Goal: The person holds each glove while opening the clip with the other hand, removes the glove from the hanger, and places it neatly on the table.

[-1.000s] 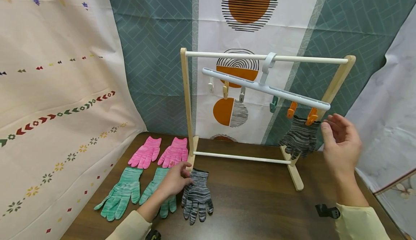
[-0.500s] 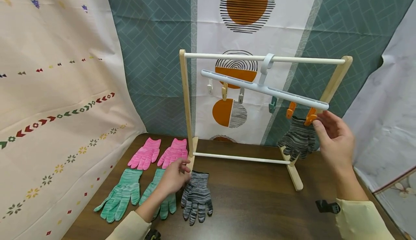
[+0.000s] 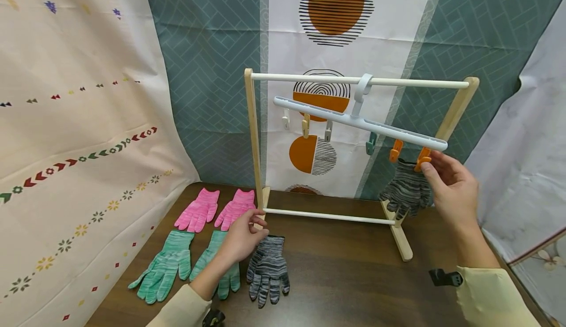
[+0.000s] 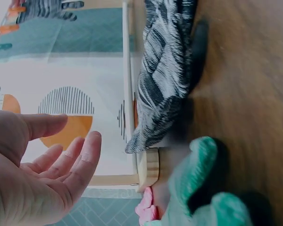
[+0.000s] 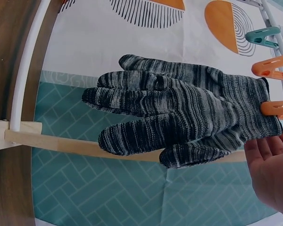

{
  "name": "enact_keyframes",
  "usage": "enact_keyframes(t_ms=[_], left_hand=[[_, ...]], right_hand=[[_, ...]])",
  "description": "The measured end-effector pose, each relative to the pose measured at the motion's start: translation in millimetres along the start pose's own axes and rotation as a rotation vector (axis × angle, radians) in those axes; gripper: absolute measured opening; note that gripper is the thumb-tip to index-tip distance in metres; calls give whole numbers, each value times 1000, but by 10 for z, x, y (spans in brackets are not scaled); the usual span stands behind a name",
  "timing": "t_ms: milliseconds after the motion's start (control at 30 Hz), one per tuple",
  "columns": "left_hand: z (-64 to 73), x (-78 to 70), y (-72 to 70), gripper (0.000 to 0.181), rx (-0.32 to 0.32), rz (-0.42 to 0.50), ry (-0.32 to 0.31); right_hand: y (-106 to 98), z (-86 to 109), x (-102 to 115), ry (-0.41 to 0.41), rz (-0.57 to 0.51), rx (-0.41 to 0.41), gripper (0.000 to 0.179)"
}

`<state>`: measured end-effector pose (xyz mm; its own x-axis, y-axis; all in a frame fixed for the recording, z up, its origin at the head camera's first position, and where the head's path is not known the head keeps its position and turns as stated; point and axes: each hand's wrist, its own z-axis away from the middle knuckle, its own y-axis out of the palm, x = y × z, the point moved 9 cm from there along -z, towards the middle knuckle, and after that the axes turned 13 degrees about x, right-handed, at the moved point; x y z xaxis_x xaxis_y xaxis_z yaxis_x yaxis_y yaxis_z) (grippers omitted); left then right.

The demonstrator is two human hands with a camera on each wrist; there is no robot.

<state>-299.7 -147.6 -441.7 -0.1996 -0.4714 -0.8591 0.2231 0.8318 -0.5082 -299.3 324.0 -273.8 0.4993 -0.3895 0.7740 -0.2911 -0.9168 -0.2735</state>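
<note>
A grey-and-black knit glove (image 3: 406, 189) hangs by its cuff, fingers down, near the right end of the pale blue clip hanger (image 3: 336, 115). My right hand (image 3: 457, 187) pinches the outermost orange clothespin (image 3: 423, 160) at that cuff. In the right wrist view, the fingers (image 5: 264, 149) reach behind the cuff edge of the hanging glove (image 5: 179, 103). My left hand (image 3: 242, 236) hovers with relaxed fingers, holding nothing, beside a second grey-and-black glove (image 3: 268, 273) lying on the table. The left wrist view shows this left hand (image 4: 42, 174) apart from that glove (image 4: 162, 75).
Two pink gloves (image 3: 199, 210) and two green gloves (image 3: 165, 265) lie on the brown table (image 3: 336, 278) at left, one green partly behind my left arm. A wooden rack with a white top bar (image 3: 309, 76) carries the tilted hanger. Several other clothespins dangle from it.
My right hand has moved left onto the outermost orange clothespin, from just beside it. My left hand has shifted slightly up from the grey glove on the table.
</note>
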Motion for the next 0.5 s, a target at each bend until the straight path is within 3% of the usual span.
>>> enact_keyframes(t_ms=[400, 500], left_hand=[[-53, -170, 33, 46, -14, 8, 41], [-67, -208, 52, 48, -11, 26, 43]], right_hand=[[48, -29, -19, -16, -150, -8, 35], [59, -29, -22, -19, -144, -12, 34]])
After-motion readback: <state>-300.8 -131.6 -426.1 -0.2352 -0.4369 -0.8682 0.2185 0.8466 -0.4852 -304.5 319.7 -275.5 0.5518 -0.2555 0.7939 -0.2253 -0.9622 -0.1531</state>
